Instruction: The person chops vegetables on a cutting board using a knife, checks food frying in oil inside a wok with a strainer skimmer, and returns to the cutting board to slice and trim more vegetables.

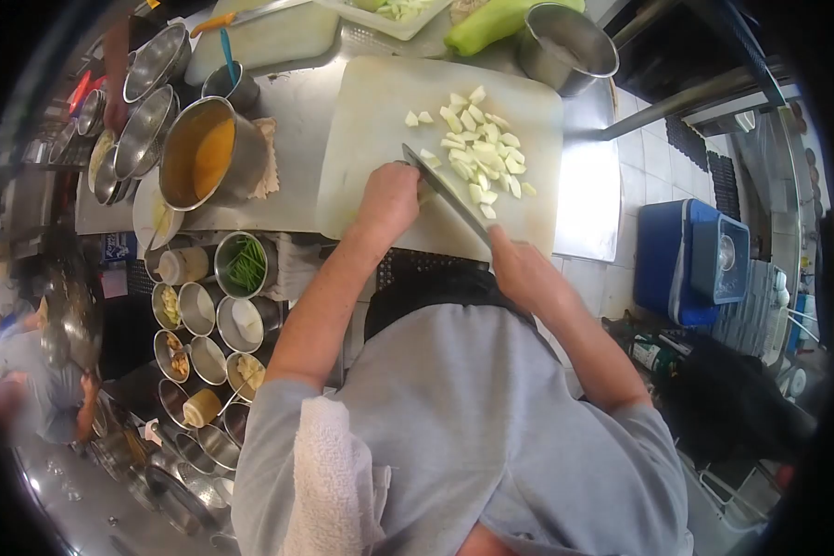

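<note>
A knife (449, 196) lies slantwise over the white cutting board (366, 107), its handle in my right hand (521, 269), whose fingers are wrapped round it. My left hand (391, 196) is closed at the board's near left part, beside the knife's tip; a bit of something pale shows at its fingers, too small to name. Chopped pale green pieces (484, 153) lie in a loose pile on the board beyond the blade, with two small ones apart at the left.
Left of the board stand a pot of orange liquid (211, 157), steel bowls (157, 63) and several ingredient containers (243, 263). Behind it are a steel pot (565, 51) and a long green vegetable (500, 23). A blue cooler (660, 259) stands at the right. Another person (56, 398) is at far left.
</note>
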{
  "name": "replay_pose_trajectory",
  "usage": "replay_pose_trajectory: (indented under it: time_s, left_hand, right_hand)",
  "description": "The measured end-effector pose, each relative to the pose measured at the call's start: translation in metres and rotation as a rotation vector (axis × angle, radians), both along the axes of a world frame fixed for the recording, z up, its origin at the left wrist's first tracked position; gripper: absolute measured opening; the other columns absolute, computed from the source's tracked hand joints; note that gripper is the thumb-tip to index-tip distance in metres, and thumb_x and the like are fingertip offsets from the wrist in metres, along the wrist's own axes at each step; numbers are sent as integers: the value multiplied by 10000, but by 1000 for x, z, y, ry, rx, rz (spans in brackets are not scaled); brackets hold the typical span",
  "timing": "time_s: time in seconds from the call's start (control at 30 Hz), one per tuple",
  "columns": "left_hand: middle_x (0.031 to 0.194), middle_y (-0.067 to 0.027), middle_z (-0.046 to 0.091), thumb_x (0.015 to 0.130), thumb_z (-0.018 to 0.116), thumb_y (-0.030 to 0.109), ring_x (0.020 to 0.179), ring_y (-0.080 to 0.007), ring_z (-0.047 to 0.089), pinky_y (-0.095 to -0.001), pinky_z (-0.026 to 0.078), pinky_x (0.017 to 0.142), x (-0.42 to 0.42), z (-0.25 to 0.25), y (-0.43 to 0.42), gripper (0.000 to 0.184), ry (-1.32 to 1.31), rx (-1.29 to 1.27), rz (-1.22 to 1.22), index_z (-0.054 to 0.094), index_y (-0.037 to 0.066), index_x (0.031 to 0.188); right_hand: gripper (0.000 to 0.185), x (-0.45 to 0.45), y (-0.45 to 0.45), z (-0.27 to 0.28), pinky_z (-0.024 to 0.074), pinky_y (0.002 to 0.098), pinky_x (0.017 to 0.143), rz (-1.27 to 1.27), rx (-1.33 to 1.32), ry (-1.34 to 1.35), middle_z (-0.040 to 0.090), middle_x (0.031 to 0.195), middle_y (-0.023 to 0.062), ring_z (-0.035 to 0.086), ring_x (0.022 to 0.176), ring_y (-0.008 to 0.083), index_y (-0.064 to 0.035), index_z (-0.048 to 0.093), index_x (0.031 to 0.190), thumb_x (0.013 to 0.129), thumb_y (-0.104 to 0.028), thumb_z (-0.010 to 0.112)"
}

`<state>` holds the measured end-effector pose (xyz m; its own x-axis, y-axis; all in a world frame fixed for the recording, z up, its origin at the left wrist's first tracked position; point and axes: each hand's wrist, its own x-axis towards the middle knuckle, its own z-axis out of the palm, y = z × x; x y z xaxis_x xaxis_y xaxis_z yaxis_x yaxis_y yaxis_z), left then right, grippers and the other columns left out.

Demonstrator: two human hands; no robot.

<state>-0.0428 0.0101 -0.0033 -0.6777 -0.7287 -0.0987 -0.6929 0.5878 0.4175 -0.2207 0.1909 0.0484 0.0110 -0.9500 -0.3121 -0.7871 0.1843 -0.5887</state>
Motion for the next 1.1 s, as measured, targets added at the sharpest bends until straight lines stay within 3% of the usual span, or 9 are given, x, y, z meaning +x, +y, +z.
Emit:
replay_pose_trajectory:
  time_s: [0.07,0.17,0.37,0.47,0.57,0.67,0.9,1.0,1.1]
  left_hand:
    - [907,-216,702,733,702,64,900,-375,670,-447,536,836,1,1,1,214,58,-13,3,747,4,934]
    - [830,-231,674,746,606,-9,838,-402,658,-478,528,804,2,-1,3,124,154,-32,9,711,-18,811]
    - [835,-236,672,752,586,-23,853,-410,651,-483,526,803,5,1,4,113,149,-47,4,693,-22,787]
    - [834,-238,668,748,585,-24,854,-412,648,-484,525,802,6,-6,3,104,133,-5,56,685,-22,777]
    - [832,-241,663,744,586,-25,853,-413,647,-483,525,800,7,-3,6,102,179,-66,11,682,-27,779]
    - [889,-224,687,693,730,44,863,-407,657,-464,532,820,9,1,3,188,96,-27,9,720,-25,868]
    - [887,-224,692,691,748,64,871,-390,667,-451,537,813,10,-3,4,183,78,-11,51,725,-11,856]
    - [858,-228,690,696,748,70,847,-390,670,-454,539,791,10,-7,-1,164,70,-15,52,725,-10,837]
    - [818,-231,683,705,743,72,810,-396,668,-459,540,765,14,-8,5,138,136,-31,53,720,-15,809]
  right_hand:
    - [160,1,-14,-24,441,604,704,9,-61,10,608,721,294,599,740,508,-1,408,1050,900,0,465]
    - [157,4,-12,15,441,604,696,-14,-63,-14,602,704,297,599,735,510,-2,408,1042,896,3,466]
    - [134,4,-22,-23,446,604,658,20,-153,14,595,680,298,598,697,509,3,423,1025,900,-2,470]
    - [117,3,-10,4,447,601,647,30,-92,-21,593,674,300,596,684,508,6,422,1010,903,-4,469]
    - [136,4,-14,-25,428,585,656,28,-129,-47,590,699,312,585,707,508,37,412,1028,944,-44,482]
    - [142,7,-18,-3,424,594,671,13,-68,-32,588,700,313,588,722,507,36,417,1037,937,-37,486]
    - [115,9,-23,-32,451,608,656,37,-163,-12,599,681,306,599,685,515,1,415,1016,923,-37,470]
    - [158,10,-11,7,425,596,654,25,-60,-38,590,697,308,586,708,510,31,422,1055,928,-35,491]
    - [147,13,-16,-20,428,597,660,17,-88,-31,591,698,311,592,711,509,26,424,1051,941,-49,488]
